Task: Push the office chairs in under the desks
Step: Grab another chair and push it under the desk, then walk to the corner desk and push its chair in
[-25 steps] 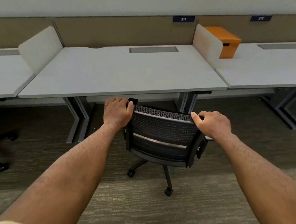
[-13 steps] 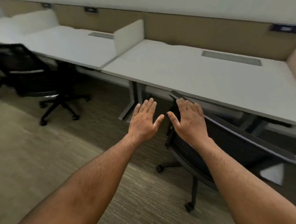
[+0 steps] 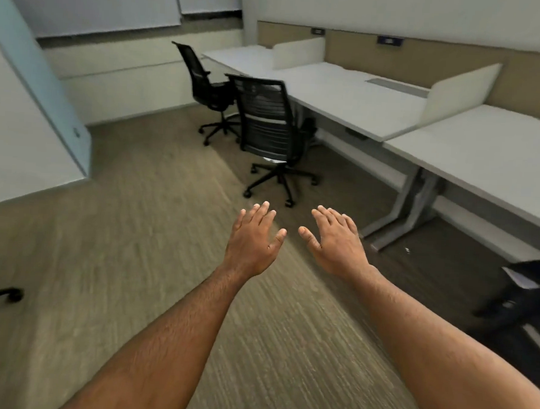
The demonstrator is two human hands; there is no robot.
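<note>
Fingers spread and empty on both hands, left hand point(image 3: 252, 242) and right hand point(image 3: 335, 243) held over the carpet, well short of the near chair point(image 3: 268, 126). It stands pulled out, left of the desk point(image 3: 346, 95), back facing the person. Best move: grip both top corners of its backrest, push straight toward the desk. Far chair point(image 3: 206, 85) also out.

Both empty hands, left hand point(image 3: 252, 245) and right hand point(image 3: 338, 245), hover short of nearer chair point(image 3: 268, 123).
</note>
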